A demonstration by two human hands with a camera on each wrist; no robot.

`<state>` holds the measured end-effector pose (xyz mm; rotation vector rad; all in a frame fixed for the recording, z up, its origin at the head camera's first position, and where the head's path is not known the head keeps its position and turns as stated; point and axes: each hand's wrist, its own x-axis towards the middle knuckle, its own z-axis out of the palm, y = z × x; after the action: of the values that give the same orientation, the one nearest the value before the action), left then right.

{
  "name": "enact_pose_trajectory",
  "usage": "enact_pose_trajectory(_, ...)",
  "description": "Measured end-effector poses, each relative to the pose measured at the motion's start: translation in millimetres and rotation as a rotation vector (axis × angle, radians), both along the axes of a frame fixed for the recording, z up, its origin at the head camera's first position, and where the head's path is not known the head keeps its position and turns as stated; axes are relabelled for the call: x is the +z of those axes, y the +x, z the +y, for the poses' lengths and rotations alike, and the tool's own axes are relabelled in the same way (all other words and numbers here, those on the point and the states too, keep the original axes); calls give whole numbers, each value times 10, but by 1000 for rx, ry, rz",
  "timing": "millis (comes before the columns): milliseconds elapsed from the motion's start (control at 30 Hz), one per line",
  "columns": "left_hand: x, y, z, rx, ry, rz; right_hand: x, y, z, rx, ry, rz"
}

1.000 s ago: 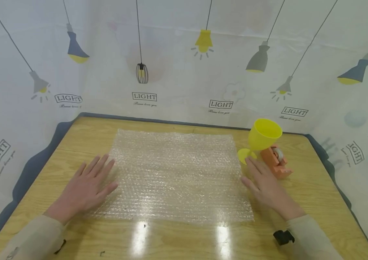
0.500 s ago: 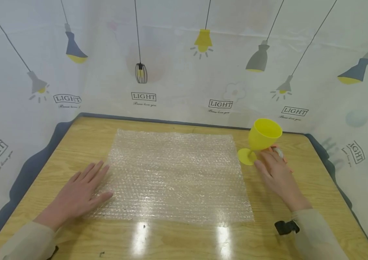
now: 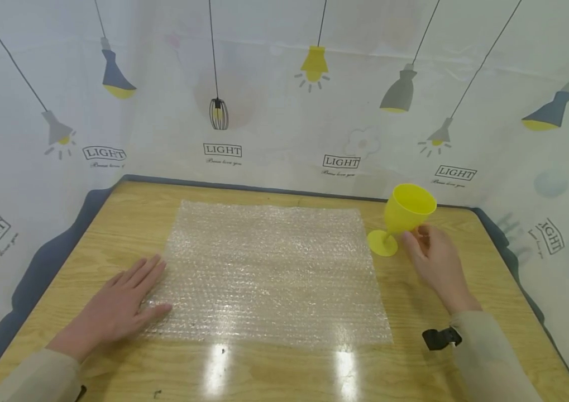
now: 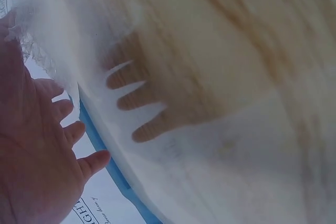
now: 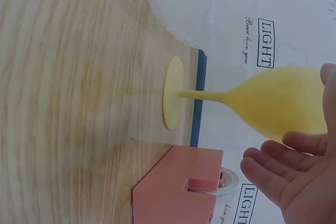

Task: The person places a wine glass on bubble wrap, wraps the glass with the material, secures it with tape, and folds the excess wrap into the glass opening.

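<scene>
A yellow goblet [image 3: 409, 207] stands upright on the table to the right of a flat bubble wrap sheet [image 3: 274, 273]. My right hand [image 3: 437, 262] is at the goblet's right side. In the right wrist view, its thumb and index finger lie at opposite sides of the goblet's bowl [image 5: 278, 100], while the other fingers extend loosely; firm contact cannot be made out. My left hand [image 3: 113, 307] lies flat with spread fingers by the sheet's left edge. An orange tape dispenser [image 5: 178, 182] is beside the goblet's foot in the right wrist view, hidden behind my right hand in the head view.
The wooden table [image 3: 274, 374] is enclosed by a white curtain [image 3: 264, 72] printed with lamps, with a dark blue lower border. Behind the goblet, the curtain hangs close to the table's back edge.
My right hand has moved from the sheet's right edge over to the goblet's right side, covering the tape dispenser. My left hand has slid slightly left and toward me. The goblet has stayed put.
</scene>
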<state>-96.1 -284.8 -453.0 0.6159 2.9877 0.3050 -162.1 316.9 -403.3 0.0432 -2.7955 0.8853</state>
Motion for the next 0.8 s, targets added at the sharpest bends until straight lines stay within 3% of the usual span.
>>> enact_pose_trajectory(167, -13, 5, 1, -7, 4, -12, 8, -61, -20, -72, -70, -18)
enact_pose_trajectory(367, -20, 2, 6, -16, 3, -12, -13, -141, -46, -93, -127, 38)
enact_pose_trajectory(800, -61, -5, 16, -15, -37, -6, -16, -243, -101, -126, -164, 54)
